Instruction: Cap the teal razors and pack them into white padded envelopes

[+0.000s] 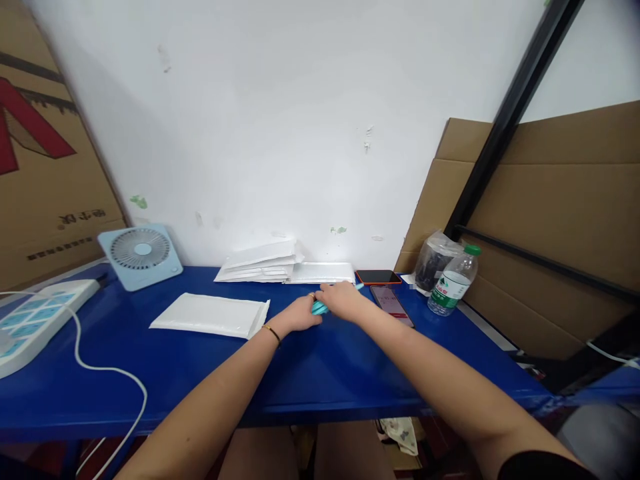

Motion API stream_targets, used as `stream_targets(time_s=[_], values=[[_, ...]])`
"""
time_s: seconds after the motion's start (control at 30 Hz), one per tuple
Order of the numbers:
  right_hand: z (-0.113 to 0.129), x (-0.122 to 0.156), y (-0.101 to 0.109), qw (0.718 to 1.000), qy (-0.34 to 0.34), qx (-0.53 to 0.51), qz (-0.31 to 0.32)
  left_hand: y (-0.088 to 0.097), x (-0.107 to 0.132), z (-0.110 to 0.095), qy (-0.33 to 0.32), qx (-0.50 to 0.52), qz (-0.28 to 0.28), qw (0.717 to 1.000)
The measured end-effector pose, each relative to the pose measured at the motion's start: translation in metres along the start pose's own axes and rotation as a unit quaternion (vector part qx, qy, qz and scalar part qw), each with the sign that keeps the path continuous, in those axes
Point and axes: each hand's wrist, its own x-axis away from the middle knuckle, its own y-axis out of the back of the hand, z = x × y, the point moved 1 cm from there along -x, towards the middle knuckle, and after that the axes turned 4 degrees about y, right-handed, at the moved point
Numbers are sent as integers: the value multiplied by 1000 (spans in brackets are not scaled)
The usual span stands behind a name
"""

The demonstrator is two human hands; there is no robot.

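Observation:
My left hand and my right hand meet over the middle of the blue table. Between them shows a teal thing, with a thin light-blue end sticking out past my right hand. Its kind is mostly hidden by my fingers, which are closed around it on both sides. A white padded envelope lies flat to the left of my left hand. Behind my hands, a stack of white padded envelopes rests against the wall, and another white envelope lies beside it.
Two phones, an orange-edged one and a lit one, lie right of my hands. Further right stand a water bottle and a plastic-wrapped dark item. A blue fan and a corded power strip occupy the left.

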Motion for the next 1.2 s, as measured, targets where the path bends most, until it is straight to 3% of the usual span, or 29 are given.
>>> stream_targets(time_s=[0.07, 0.13, 0.23, 0.3, 0.37, 0.47, 0.57, 0.67, 0.73, 0.83, 0.9, 0.97, 1.03, 1.1, 1.13, 1.2], values=[[-3, -1, 28, 998, 41, 44, -27, 10, 4, -8, -18, 99, 46, 994], [-3, -3, 53, 991, 104, 77, -42, 15, 10, -18, -44, 255, 101, 961], [4, -6, 73, 974, 182, 120, -54, 10, 19, -28, -40, 423, 88, 901], [12, -5, 73, 965, 219, 136, -53, -2, 24, -31, -3, 439, 41, 898], [21, -2, 71, 961, 239, 134, -48, -14, 28, -31, 38, 408, -25, 912], [26, 10, 78, 967, 231, 91, -59, -25, 30, -31, 58, 358, -117, 924], [18, 26, 104, 972, 195, -17, -129, -26, 29, -31, 46, 364, -140, 920], [9, 32, 121, 966, 89, -139, -199, -24, 30, -32, 34, 371, -139, 918], [12, 28, 115, 959, 44, -206, -189, -23, 31, -32, 28, 370, -130, 919], [27, 18, 89, 959, 65, -254, -112, -25, 34, -33, 14, 368, -121, 922], [34, 15, 75, 954, 75, -274, -100, -26, 36, -32, 8, 365, -118, 923], [32, 19, 66, 929, 49, -338, -140, -27, 38, -31, 7, 363, -108, 926], [26, 29, 59, 879, -6, -431, -206, -27, 38, -31, 9, 387, -114, 915], [23, 40, 49, 829, -52, -502, -242, -26, 38, -33, 12, 456, -166, 874], [25, 44, 42, 819, -64, -519, -236, -26, 39, -35, 12, 501, -199, 842], [35, 50, 25, 827, -64, -520, -205, -27, 41, -40, 20, 573, -245, 782]])
